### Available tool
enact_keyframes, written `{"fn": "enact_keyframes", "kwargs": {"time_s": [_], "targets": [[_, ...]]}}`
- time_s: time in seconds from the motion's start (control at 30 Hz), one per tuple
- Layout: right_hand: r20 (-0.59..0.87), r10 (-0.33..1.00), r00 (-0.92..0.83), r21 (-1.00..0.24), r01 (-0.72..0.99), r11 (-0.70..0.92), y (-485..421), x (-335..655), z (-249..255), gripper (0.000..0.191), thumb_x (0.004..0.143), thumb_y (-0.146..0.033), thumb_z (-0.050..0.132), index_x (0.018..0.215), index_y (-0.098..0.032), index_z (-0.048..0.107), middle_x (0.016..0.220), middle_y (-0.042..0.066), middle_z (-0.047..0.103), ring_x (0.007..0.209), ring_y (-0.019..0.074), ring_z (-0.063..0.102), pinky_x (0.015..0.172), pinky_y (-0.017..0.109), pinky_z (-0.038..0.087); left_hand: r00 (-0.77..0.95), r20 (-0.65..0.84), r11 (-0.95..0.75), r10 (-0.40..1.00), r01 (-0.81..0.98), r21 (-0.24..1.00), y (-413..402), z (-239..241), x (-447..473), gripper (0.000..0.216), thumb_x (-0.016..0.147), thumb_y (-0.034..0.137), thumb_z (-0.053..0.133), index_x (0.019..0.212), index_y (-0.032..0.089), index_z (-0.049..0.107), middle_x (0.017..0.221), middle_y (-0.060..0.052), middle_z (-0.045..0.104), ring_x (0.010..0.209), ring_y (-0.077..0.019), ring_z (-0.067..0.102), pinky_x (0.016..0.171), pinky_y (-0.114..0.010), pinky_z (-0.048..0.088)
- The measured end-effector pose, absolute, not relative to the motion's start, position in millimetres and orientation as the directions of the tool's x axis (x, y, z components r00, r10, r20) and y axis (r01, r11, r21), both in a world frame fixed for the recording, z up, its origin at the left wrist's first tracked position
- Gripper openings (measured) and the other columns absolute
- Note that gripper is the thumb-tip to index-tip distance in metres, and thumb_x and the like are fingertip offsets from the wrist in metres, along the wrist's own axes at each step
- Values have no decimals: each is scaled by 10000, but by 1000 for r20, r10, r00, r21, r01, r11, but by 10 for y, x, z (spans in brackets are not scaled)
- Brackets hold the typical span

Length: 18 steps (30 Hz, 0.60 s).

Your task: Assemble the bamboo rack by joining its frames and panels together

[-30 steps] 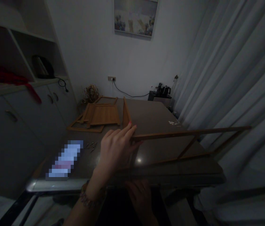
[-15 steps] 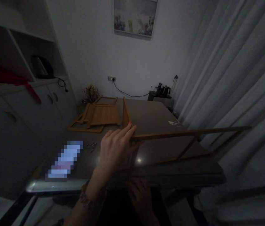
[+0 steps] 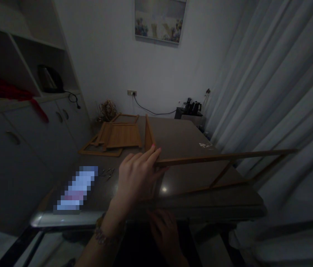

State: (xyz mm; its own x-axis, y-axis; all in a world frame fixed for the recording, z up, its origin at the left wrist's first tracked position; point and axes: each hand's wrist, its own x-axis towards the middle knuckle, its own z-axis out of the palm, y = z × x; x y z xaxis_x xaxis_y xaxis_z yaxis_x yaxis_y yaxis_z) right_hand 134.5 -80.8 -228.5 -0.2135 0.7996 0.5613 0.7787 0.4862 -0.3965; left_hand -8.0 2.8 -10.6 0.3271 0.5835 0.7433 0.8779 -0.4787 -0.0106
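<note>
My left hand (image 3: 136, 172) is closed around the near left end of a long wooden frame (image 3: 195, 160), which stands on edge and stretches to the right with crosspieces. Just beyond my fingertips, a wooden panel (image 3: 149, 135) stands upright and runs away from me; whether it is joined to the frame is hidden by the hand. Low at the table's front edge rests my right hand (image 3: 163, 228), in shadow, fingers extended and apart, holding nothing I can see. Several small metal screws (image 3: 109, 172) lie on the table left of my left hand.
Flat wooden panels (image 3: 124, 135) and a wooden frame (image 3: 89, 152) lie at the back left of the dark table (image 3: 173, 129). A blurred-out bright phone-like object (image 3: 75, 191) is at the front left. White scraps (image 3: 205, 145) lie at right, near the curtain (image 3: 278, 92).
My right hand has shifted very slightly at the table edge. My left hand, the frame and the panel hold the same position.
</note>
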Motion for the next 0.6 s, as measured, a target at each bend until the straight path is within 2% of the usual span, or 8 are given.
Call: {"fn": "enact_keyframes", "kwargs": {"time_s": [0.13, 0.33, 0.47, 0.6], "targets": [[549, 813, -193, -460, 742, 487, -784, 1320, -2359, 439, 895, -129, 520, 1291, -312, 561, 1087, 56, 665, 971, 227, 633, 827, 378, 546, 326, 736, -477, 593, 879, -5, 26, -106, -83, 480, 824, 497, 617, 1225, 235, 590, 1251, -18, 648, 847, -222, 697, 696, -410, 494], [588, 801, -115, -542, 679, 495, -784, 1297, -2396, 427, 869, -76, 483, 1226, -281, 593, 1061, 62, 674, 972, 212, 652, 838, 359, 562, 334, 734, -475, 592, 880, -18, 31, -106, -91, 476, 838, 515, 588, 1223, 235, 592, 1271, -6, 633, 846, -215, 696, 686, -408, 500], [657, 749, -83, -551, 625, 553, -778, 1319, -2407, 400, 881, -85, 475, 1220, -264, 590, 1030, 53, 706, 936, 182, 685, 802, 289, 581, 335, 731, -477, 595, 879, -15, 26, -101, -85, 484, 833, 516, 594, 1224, 232, 591, 1270, -9, 635, 848, -219, 697, 687, -407, 500], [676, 732, -86, -543, 614, 573, -765, 1360, -2431, 366, 878, -107, 504, 1192, -264, 606, 1013, 40, 734, 904, 178, 706, 785, 273, 585, 333, 736, -482, 589, 876, -10, 25, -98, -82, 488, 821, 502, 616, 1226, 229, 595, 1252, -23, 647, 856, -227, 699, 699, -408, 499]]}}
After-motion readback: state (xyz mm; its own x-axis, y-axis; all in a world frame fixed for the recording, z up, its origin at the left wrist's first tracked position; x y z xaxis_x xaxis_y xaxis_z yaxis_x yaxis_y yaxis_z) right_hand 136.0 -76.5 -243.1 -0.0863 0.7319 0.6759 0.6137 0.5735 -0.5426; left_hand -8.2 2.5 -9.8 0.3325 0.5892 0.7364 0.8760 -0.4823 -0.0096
